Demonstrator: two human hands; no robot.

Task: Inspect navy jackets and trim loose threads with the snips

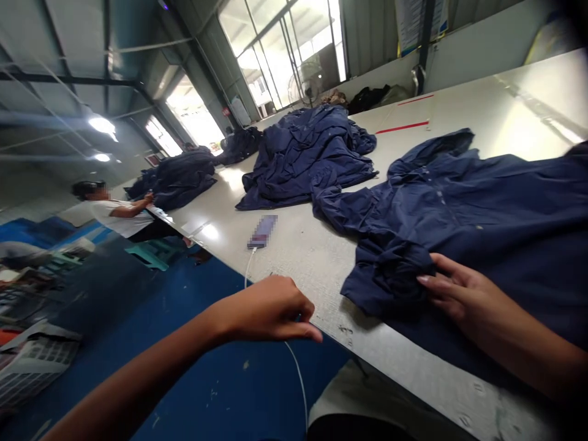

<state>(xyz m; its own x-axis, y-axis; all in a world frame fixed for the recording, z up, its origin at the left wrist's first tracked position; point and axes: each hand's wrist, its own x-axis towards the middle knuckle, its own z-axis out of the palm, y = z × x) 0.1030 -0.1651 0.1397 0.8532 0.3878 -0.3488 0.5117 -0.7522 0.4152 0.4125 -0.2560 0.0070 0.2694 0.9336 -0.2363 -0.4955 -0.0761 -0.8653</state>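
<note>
Right hand (468, 294): fingers (441, 264) slightly apart, resting on a bunched fold of the navy jacket (459, 208), not clamped. Jacket lies spread on the worktop (316, 263). Left hand (266, 309): fingers curled together at the worktop edge, near a white charging cable (248, 269).

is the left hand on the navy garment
No, the left hand is by the table edge, apart from the navy garment under the right hand.

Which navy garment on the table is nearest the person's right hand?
The buttoned garment under the right hand: it lies spread out, unlike the navy heaps farther along.
</note>
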